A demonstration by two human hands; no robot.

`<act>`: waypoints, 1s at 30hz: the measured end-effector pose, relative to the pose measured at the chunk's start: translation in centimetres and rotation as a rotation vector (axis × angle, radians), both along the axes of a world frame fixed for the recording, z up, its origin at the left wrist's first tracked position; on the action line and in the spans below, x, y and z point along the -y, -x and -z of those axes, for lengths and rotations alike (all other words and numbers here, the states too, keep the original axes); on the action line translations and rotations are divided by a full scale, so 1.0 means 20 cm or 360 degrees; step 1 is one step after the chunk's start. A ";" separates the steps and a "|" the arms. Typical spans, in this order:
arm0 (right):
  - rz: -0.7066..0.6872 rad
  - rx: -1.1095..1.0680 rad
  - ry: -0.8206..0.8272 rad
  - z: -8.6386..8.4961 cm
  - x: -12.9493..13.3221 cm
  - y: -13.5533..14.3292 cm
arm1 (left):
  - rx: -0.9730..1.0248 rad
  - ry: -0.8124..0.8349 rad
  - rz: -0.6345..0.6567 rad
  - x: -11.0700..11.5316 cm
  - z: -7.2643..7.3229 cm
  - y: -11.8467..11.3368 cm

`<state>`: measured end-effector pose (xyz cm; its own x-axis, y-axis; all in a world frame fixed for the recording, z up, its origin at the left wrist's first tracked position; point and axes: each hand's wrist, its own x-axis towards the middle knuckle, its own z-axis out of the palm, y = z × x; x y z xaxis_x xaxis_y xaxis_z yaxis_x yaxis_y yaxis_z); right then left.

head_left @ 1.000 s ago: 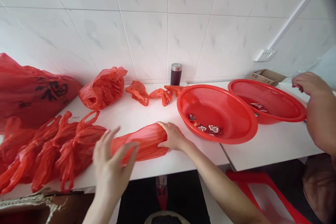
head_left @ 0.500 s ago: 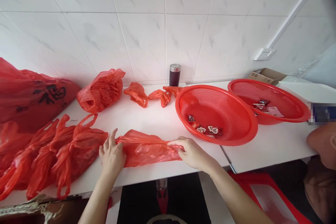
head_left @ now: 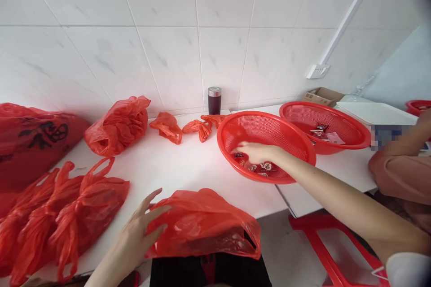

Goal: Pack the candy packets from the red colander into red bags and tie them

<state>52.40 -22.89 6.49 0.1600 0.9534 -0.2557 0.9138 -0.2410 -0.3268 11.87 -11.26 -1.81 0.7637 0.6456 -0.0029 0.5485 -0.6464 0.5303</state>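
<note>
At the table's front edge lies a red plastic bag, its mouth gaping toward the right. My left hand rests against the bag's left end, fingers spread and touching the film rather than gripping it. My right hand is inside the nearer red perforated basket, palm down, fingers reaching toward its left wall. Below those fingers are several small wrapped packets, red and dark with white print. Whether a fingertip touches one I cannot tell. Both hands appear to hold nothing.
Tied red bags and a larger red bag crowd the left. Behind are a bundle of bags, crumpled bags and a tumbler. A second basket stands right, near a co-worker's arm. A red stool is below.
My right hand has let go of the bag and moved into the nearer basket. The bag now lies closer to me, puffed out with its mouth open. My left hand has come nearer too.
</note>
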 end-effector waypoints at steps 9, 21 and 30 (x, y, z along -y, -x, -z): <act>0.0037 -0.0143 -0.0083 0.17 -0.06 -0.09 | 0.0145 0.0144 -0.0152 0.08 0.04 -0.06; -0.0035 -0.0249 -0.0766 -0.14 -0.05 0.13 | 0.0275 0.0434 -0.0194 0.11 -0.03 -0.17; 0.0115 0.0128 0.0056 0.17 -0.09 -0.12 | 0.0342 0.0613 -0.0251 0.16 -0.03 -0.18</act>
